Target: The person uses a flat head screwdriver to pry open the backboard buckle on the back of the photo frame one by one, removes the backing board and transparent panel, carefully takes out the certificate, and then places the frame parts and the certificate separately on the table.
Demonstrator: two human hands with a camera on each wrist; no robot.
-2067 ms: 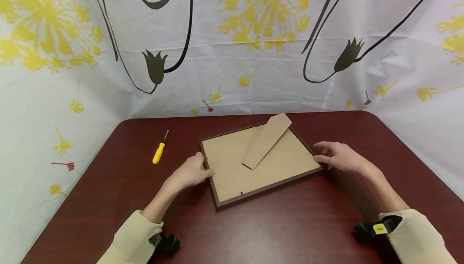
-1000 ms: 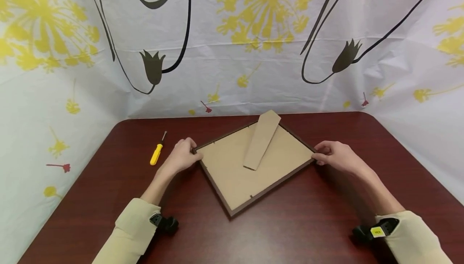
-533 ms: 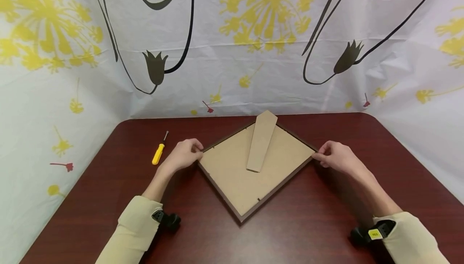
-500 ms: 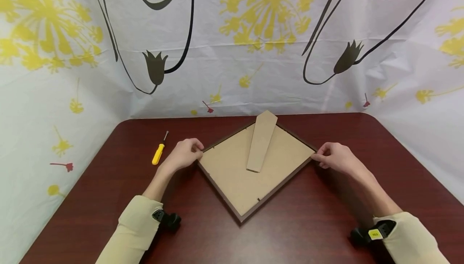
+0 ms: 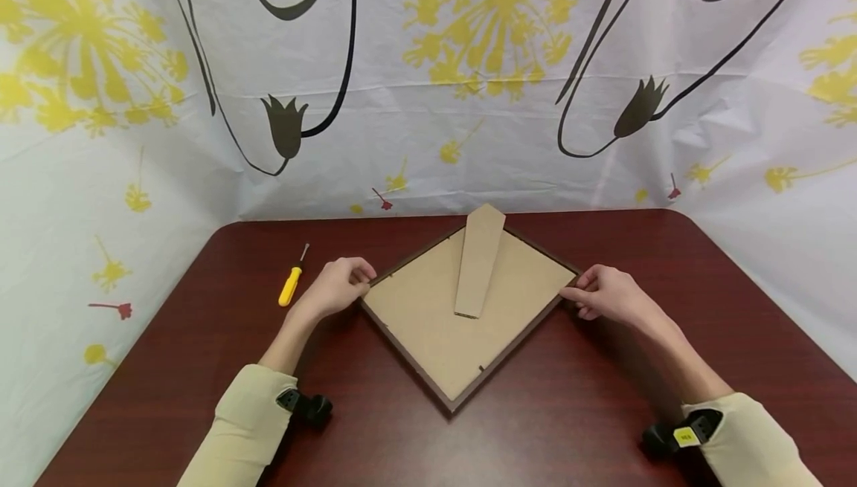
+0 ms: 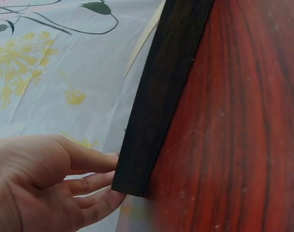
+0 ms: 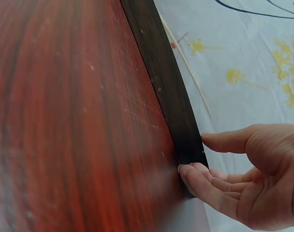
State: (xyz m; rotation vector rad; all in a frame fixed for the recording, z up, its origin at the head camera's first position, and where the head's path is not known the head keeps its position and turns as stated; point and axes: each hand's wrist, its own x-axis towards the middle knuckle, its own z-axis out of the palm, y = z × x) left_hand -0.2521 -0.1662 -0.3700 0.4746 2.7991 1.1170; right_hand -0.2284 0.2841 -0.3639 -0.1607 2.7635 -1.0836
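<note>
A picture frame (image 5: 428, 353) lies back side up on the table, turned so one corner points toward me. Its back is a tan board (image 5: 408, 308) inside a dark brown rim. Across the board leans the cardboard easel stand (image 5: 479, 264), its pointed end past the far corner. My left hand (image 5: 335, 286) pinches the left corner, thumb on top. At the right corner my right hand (image 5: 609, 294) grips the rim between thumb and fingers. The left wrist view shows the frame's dark side edge (image 6: 156, 96) meeting thumb and fingertips; in the right wrist view, fingertips (image 7: 190, 174) curl around the corner.
A yellow-handled screwdriver (image 5: 291, 286) lies on the table left of the frame, close to my left forearm. Behind the reddish-brown table (image 5: 535, 427) hangs a white sheet (image 5: 428, 137) with flower prints, which also lines both sides.
The picture frame has turned counterclockwise, its near corner swinging right toward the middle. My left hand shifted from the left side up to the corner; my right hand moved slightly left.
</note>
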